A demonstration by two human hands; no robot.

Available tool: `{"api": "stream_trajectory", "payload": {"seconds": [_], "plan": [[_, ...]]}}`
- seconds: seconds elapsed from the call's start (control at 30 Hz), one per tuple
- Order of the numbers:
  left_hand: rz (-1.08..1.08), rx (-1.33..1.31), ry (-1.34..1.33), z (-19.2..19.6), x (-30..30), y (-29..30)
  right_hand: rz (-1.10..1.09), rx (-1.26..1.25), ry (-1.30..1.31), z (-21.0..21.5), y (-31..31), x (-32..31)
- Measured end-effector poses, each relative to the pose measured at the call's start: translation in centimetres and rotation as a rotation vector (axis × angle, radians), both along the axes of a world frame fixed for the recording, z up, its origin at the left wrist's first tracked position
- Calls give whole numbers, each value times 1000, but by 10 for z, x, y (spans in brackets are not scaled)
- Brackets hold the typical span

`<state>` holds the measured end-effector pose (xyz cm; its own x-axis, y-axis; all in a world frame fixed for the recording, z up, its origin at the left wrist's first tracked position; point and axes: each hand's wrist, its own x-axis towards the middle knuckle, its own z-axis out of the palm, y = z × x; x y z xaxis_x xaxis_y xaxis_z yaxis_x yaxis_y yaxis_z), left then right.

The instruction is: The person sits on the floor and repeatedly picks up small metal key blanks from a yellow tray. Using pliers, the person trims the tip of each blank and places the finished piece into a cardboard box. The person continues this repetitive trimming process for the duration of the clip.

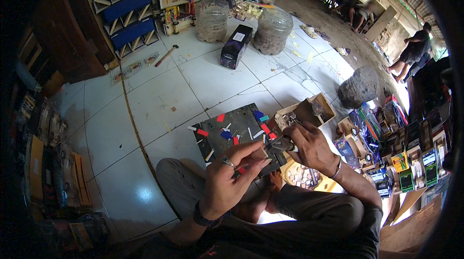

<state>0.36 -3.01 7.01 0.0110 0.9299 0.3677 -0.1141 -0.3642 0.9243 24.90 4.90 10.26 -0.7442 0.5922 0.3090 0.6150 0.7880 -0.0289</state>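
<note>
What the fingers pinch is hard to make out: a small pale piece (264, 153), perhaps wood, sits at the centre of the frame between the two hands, mostly covered by fingertips. The left hand (227, 181), lower centre, wears a ring and a dark wristband; its thumb and forefinger are closed on that piece from the left. The right hand (309, 145), just right of centre with a bracelet at the wrist, is curled around a dark metal tool (280, 144), likely pliers, whose tip meets the pale piece; the tool's exact shape is lost under the fingers and in blur.

Behind the hands lies a dark grey slab (232, 128), flat and scuffed, strewn with small red, blue and white chips. An open cardboard box (309, 109) stands just right of the slab. Below the right hand a round yellow tray (302, 177) of small pale bits is partly hidden by the forearm.

The white tiled floor (159, 94) is glossy. At upper centre stand two clear plastic jars (273, 29) of brownish material, a dark oblong box (236, 46) between them, and a hammer (166, 56) at upper left. The frame's rim is black and cuts off the shelves at left.
</note>
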Motion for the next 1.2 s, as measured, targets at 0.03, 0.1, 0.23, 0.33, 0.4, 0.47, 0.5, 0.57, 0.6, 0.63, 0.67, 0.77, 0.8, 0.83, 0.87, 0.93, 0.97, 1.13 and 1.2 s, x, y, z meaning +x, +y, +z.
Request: {"api": "stream_trajectory", "payload": {"seconds": [0.03, 0.1, 0.23, 0.33, 0.4, 0.47, 0.5, 0.57, 0.6, 0.63, 0.67, 0.77, 0.8, 0.83, 0.87, 0.93, 0.97, 1.13, 1.2], "plan": [[5, 12, 34, -1, 0, 1, 7, -8, 2, 0, 1, 0], [19, 34, 74, -3, 0, 1, 28, -12, 15, 1, 1, 1], [23, 70, 117, -3, -3, 2, 41, -63, -6, 4, 1, 2], [31, 117, 145, -1, -5, 4, 50, -161, -42, 8, 2, 5], [20, 142, 151, 1, -8, 6, 67, -229, -37, 11, 3, 6], [16, 220, 241, 2, -15, 12, 85, -281, -33, 15, 2, 6], [10, 259, 281, 2, -18, 14, 93, -308, -30, 17, 1, 6], [-14, 274, 279, 0, -20, 18, 93, -393, 1, 20, -2, 5], [-25, 274, 272, -1, -20, 19, 95, -436, 16, 21, -3, 4], [-26, 287, 280, -2, -20, 20, 99, -468, 18, 22, -3, 3], [-28, 294, 282, -3, -21, 21, 102, -498, 20, 24, -3, 3], [-42, 311, 295, -4, -22, 21, 134, -566, 37, 27, -3, 3], [-49, 312, 295, -4, -22, 20, 149, -586, 45, 27, -3, 3], [-57, 301, 304, -4, -22, 20, 144, -618, 31, 28, -3, 4], [-67, 289, 307, -3, -23, 19, 138, -650, 19, 28, -4, 5], [-80, 273, 317, -2, -23, 19, 128, -669, -11, 27, -4, 7], [-85, 267, 323, -2, -23, 19, 121, -658, -26, 25, -4, 8], [-156, 151, 296, -2, -27, 20, 136, -556, -28, 17, -2, 8], [-226, 7, 223, -3, -28, 19, 116, -559, -58, 19, -2, 9]]}}
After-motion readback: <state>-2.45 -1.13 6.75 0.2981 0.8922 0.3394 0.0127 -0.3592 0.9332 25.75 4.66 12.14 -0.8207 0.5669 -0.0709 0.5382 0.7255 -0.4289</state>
